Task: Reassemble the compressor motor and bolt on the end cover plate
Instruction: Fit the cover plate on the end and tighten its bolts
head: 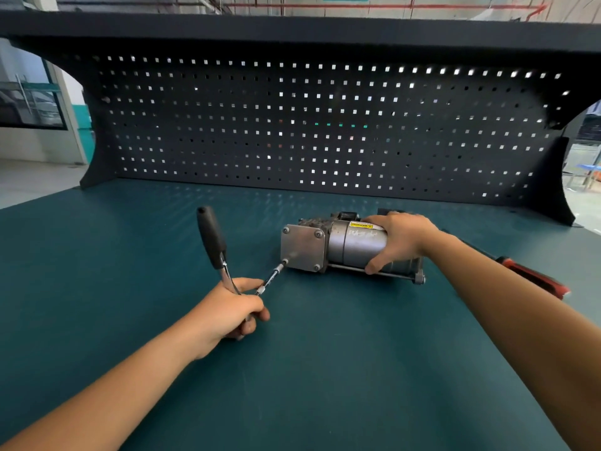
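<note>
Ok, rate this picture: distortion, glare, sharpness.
Head view: wide-angle distortion bows the pegboard and shelf; backlight glints through its holes; the end cover plate, the ratchet in the left hand and the compressor motor under the right hand are sharp; light on the bench is soft.

The light is even and fairly bright, mostly from above. Daylight also shines through the square holes of the pegboard (pixel 325 131), strongest at its upper right, and leaves a pale sheen on the far part of the table (pixel 325 369). Shadows are soft: a faint one under the left hand (pixel 234 307), a darker one under the compressor motor (pixel 354 247). The centre is sharp. The wide lens bends the shelf (pixel 292 27) and stretches the forearms (pixel 97 402) near the lower corners. The openings (pixel 32 102) at both sides look washed out.
</note>
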Motion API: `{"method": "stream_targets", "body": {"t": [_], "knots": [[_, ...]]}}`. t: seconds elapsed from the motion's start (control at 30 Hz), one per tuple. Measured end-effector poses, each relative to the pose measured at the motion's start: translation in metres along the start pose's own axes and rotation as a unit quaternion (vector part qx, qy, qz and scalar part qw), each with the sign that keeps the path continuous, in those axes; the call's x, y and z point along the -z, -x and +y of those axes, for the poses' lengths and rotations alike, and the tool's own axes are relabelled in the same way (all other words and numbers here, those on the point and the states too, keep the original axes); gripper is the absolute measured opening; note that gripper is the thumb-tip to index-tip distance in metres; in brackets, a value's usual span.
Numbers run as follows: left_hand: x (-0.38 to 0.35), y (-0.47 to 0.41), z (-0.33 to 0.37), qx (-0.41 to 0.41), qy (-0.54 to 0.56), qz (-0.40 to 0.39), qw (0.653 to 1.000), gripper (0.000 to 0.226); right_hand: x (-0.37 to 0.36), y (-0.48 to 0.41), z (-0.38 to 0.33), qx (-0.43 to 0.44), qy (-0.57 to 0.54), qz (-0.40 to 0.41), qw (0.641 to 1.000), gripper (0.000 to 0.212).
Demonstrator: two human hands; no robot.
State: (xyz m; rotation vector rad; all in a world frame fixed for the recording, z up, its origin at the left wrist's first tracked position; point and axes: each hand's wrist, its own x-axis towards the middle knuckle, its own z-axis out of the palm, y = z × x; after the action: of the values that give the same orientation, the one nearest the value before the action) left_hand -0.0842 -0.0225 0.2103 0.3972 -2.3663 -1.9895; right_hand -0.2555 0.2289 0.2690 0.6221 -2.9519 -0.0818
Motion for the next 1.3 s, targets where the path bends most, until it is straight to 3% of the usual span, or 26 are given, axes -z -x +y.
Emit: {"method": "stream_targets", "body": {"t": [0.3, 0.7, 0.9, 0.97, 1.03, 1.1, 1.17, 1.23, 1.3], "knots": [[0.005, 0.004, 0.011, -0.009, 0.016, -0.004, 1.0, 0.027, -0.015, 0.033, -0.005, 0.017, 0.108, 0.126, 0.986, 0.097], [0.021, 0.022, 0.029, 0.02, 0.001, -0.03, 0.999, 0.014, -0.017, 0.049, -0.024, -0.08, 0.105, 0.099, 0.986, 0.095], [0.044, 0.051, 0.016, 0.048, 0.134, -0.066, 0.988, 0.024, -0.009, 0.048, -0.028, -0.097, 0.096, 0.068, 0.988, 0.095], [0.046, 0.057, 0.008, 0.009, 0.058, -0.024, 0.998, 0.022, -0.008, 0.052, -0.031, -0.079, 0.016, 0.047, 0.996, 0.1], [0.044, 0.055, 0.005, -0.048, -0.08, 0.043, 0.995, 0.021, -0.006, 0.062, -0.042, -0.018, -0.157, 0.069, 0.985, 0.099], [0.042, 0.048, 0.005, -0.114, -0.265, 0.124, 0.949, 0.023, 0.0, 0.077, -0.06, 0.06, -0.313, 0.155, 0.935, 0.088], [0.035, 0.045, 0.01, -0.144, -0.384, 0.167, 0.897, 0.019, 0.008, 0.101, -0.082, 0.126, -0.392, 0.235, 0.88, 0.076], [0.024, 0.042, 0.017, -0.151, -0.433, 0.161, 0.874, 0.017, 0.012, 0.129, -0.1, 0.213, -0.359, 0.255, 0.872, 0.07], [0.013, 0.04, 0.023, -0.157, -0.474, 0.141, 0.855, 0.017, 0.01, 0.151, -0.109, 0.26, -0.231, 0.233, 0.908, 0.066]]}}
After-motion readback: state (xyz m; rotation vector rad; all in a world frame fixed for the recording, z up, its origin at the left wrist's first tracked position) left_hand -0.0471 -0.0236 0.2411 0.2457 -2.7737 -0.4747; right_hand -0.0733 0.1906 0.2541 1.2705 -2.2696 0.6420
